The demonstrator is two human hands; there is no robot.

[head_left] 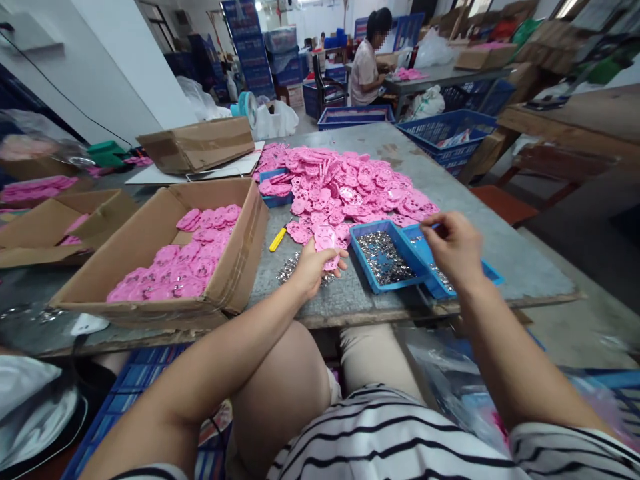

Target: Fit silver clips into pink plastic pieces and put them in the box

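My left hand (316, 265) is closed around a flat pink plastic piece (326, 239) with a cut-out outline, held over the table's near side. Beneath that hand lies a small scatter of shiny metal parts (287, 267). Raised above the right-hand blue tray (493, 272), my right hand (454, 245) has its thumb and fingers pinched together; whatever sits between them is too small to make out. Another blue tray (356, 248), full of small metal parts (385, 257), stands between my hands. Just beyond them spreads a large heap of pink pieces (350, 180).
A cardboard box (245, 247) of pink pieces stands to my left, with a yellow-handled tool (277, 239) beside it. Farther left is another open box (117, 207). Across the room a person (367, 67) sits at another table, near blue crates (445, 133).
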